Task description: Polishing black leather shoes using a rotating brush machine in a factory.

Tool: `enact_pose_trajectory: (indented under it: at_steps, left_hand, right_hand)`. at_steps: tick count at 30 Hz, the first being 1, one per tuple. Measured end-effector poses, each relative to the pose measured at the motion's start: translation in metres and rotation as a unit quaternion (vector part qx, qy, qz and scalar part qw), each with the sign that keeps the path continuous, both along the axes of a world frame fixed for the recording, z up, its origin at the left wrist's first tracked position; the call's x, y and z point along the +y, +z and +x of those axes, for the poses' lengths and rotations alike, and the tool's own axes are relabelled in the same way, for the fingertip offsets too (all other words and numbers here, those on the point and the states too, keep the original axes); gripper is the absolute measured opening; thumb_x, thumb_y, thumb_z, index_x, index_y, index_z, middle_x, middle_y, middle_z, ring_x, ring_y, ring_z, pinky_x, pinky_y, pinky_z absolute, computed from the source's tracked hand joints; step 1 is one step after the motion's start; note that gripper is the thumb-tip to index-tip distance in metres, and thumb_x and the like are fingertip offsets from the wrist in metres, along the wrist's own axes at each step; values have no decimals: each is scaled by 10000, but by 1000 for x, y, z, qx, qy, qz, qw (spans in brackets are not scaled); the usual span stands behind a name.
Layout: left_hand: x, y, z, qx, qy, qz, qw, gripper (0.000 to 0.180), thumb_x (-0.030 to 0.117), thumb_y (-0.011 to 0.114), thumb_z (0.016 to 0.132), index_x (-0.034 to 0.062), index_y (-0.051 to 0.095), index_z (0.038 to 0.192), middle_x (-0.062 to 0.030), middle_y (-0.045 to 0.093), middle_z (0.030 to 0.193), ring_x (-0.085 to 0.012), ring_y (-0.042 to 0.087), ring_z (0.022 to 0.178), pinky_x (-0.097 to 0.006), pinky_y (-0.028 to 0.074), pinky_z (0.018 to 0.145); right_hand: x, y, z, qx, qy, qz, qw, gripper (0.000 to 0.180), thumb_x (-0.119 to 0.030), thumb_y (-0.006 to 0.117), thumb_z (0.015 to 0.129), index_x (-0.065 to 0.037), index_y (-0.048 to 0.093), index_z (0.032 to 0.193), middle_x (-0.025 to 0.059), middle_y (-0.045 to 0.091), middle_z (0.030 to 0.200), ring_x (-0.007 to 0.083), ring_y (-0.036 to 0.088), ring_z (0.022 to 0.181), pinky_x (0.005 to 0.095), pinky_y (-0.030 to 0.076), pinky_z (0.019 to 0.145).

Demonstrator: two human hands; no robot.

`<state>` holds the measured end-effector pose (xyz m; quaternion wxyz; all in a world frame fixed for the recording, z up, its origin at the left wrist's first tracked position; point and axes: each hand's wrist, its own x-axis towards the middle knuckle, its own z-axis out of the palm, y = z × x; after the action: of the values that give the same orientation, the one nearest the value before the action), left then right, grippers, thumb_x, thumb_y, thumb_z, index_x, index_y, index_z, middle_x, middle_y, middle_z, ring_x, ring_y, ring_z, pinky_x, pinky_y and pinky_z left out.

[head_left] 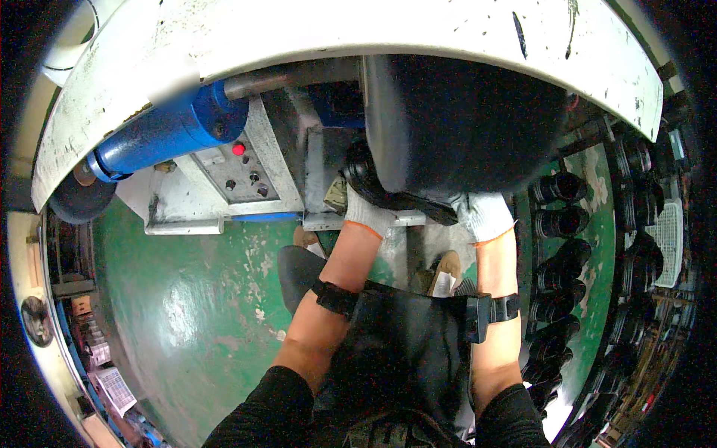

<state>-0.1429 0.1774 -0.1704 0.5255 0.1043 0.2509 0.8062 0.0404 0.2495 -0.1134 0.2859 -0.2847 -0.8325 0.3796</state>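
While the big black drum-shaped wheel [478, 123] fills the upper centre of the frame beneath a curved, paint-scuffed white hood [336, 30], we have a glossy black shoe [407, 201] just below its lower edge, near the centre of the picture, and we cannot tell whether the two touch. Our left hand [366, 209], in a white knitted glove with an orange cuff edge, is at the shoe's left end; its fingers are hidden, so we cannot tell whether they are spread or pressed together. Our right hand [484, 213], gloved alike, is at the shoe's right end, its fingers too blurred for us to say what they pinch. Black straps circle both our forearms, above a black apron [403, 351]. At upper left we see a blue metal cylinder [168, 131], with a grey control panel [235, 175] bearing a red button [238, 149] below it. Rows of black shoes [560, 257] line the right side, and worn green floor [187, 299] spreads across the left.
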Motion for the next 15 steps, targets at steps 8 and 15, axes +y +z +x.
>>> enact_pose_trajectory:
  at_steps: [8,15]
  left_hand:
    - [-29,71,-36,-127,62,-36,989,495,459,347,926,116,546,1222,-91,586,1190,-298,537,1082,-458,405,972]
    - [-26,81,-31,-236,-29,218,946,525,572,376,923,144,617,1107,-7,617,1067,-170,525,1007,-312,388,939]
  right_hand:
    - [-27,7,-39,-118,-55,280,951,351,-196,596,789,-36,617,1101,248,567,1150,384,539,1061,415,432,942]
    - [-19,4,-28,-357,-50,304,882,149,-161,535,815,-75,614,722,120,617,754,273,590,612,401,461,525]
